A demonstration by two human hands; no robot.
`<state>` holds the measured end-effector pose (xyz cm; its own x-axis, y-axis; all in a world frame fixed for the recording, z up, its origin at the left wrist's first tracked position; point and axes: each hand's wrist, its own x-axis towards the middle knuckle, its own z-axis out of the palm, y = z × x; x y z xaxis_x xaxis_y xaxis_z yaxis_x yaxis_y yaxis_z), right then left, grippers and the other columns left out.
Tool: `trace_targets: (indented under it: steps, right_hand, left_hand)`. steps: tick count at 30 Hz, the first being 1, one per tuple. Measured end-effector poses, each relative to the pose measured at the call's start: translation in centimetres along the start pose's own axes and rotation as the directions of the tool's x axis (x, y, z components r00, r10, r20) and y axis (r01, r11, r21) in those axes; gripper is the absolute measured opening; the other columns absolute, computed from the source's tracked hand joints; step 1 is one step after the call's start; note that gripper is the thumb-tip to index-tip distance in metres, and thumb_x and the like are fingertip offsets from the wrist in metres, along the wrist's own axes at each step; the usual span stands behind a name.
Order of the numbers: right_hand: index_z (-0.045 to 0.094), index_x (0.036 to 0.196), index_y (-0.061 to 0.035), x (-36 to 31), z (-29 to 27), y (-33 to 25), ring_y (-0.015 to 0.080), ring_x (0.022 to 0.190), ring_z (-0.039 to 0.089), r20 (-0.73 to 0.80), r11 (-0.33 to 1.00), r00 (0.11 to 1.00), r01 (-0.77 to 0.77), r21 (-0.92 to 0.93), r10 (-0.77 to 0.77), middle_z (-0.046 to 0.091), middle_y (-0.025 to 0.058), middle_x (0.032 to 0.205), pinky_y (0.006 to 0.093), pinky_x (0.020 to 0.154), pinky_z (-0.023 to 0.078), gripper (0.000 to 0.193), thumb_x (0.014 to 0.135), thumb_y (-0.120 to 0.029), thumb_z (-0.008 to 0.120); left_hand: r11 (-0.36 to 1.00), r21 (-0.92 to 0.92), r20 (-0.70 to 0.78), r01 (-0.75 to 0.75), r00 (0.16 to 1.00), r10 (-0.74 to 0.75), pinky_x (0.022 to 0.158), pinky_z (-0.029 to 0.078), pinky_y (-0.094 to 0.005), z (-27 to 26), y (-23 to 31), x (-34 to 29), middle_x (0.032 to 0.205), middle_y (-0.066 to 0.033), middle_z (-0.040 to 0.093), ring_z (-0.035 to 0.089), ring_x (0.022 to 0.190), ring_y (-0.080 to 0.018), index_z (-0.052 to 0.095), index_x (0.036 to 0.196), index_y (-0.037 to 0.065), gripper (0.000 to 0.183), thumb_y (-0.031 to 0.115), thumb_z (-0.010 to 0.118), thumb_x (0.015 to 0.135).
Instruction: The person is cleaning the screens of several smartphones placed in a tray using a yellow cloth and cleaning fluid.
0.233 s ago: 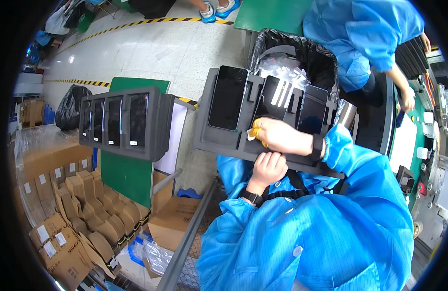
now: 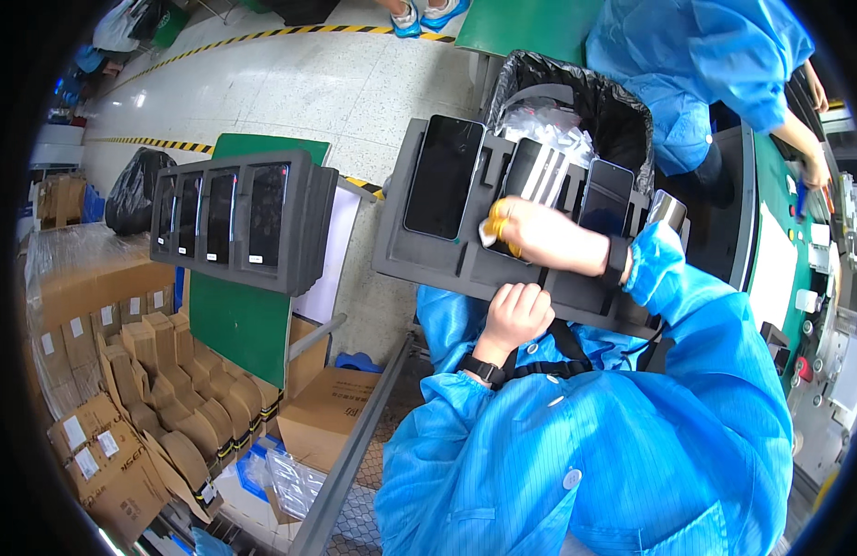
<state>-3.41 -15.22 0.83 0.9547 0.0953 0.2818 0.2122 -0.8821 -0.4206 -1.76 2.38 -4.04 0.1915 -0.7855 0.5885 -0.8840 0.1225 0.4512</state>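
Observation:
A dark grey foam tray (image 2: 426, 259) lies in front of me, holding several phones in its slots. My left hand (image 2: 518, 313) has its fingers curled over the tray's near edge. My right hand (image 2: 542, 233), with yellow finger covers on its fingertips, is closed over the second phone (image 2: 537, 170). A small white piece (image 2: 487, 233) shows at those fingertips, its kind unclear. To the left is a black-screened phone (image 2: 444, 176); to the right are another dark phone (image 2: 606, 195) and a shiny one (image 2: 667, 211), partly hidden by my sleeve.
Beyond the tray stands a bin (image 2: 623, 116) lined with black plastic, with clear plastic scraps inside. Left, stacked foam trays (image 2: 298, 222) with phones rest on a green board (image 2: 238, 334). Cardboard boxes (image 2: 326, 417) sit below. A co-worker in blue (image 2: 697, 65) is at the upper right.
My right hand has moved slightly farther up along the second phone with the white piece. My left hand keeps its place on the tray edge. The co-worker's hand has shifted right.

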Motion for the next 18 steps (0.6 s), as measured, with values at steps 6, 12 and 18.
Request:
trace_targets:
  steps: [6, 12, 18]
  right_hand:
    - [0.064, 0.085, 0.0034, -1.2, -1.2, -0.6, 0.0256, 0.092, 0.056, 0.303, 0.987, 0.94, 0.149, 0.055, -0.159, 0.055, 0.0118, 0.094, 0.0326, 0.078, 0.052, 0.019, 0.073, -0.011, 0.061]
    - [0.066, 0.092, 0.0002, -4.3, -3.3, 1.2, 0.0307, 0.093, 0.059, 0.273, 0.946, 0.949, 0.064, 0.319, -0.157, 0.06, 0.0118, 0.096, 0.0395, 0.082, 0.052, 0.019, 0.074, -0.004, 0.062]
    - [0.063, 0.104, -0.0008, 0.8, -3.1, 1.2, 0.0323, 0.09, 0.059, 0.114, 0.992, 0.992, 0.039, 0.117, -0.053, 0.059, 0.0134, 0.096, 0.0376, 0.078, 0.052, 0.027, 0.078, -0.004, 0.062]
  left_hand:
    - [1.0, -0.003, -0.022, -0.009, 1.0, 0.009, 0.058, 0.043, -0.036, 0.1, -0.1, -0.1, 0.075, -0.0065, 0.053, 0.053, 0.063, -0.0234, 0.058, 0.078, 0.006, 0.009, 0.012, 0.063, 0.073]
    - [1.0, -0.009, -0.012, 0.004, 1.0, -0.004, 0.058, 0.043, -0.0363, 0.3, -0.2, -0.3, 0.075, -0.0062, 0.053, 0.053, 0.063, -0.0237, 0.058, 0.078, 0.007, 0.009, 0.012, 0.063, 0.073]
    - [1.0, -0.023, -0.011, 0.002, 1.0, -0.003, 0.057, 0.044, -0.0362, 0.0, -0.2, 0.0, 0.074, -0.0061, 0.053, 0.053, 0.062, -0.0236, 0.058, 0.078, 0.006, 0.009, 0.009, 0.063, 0.071]
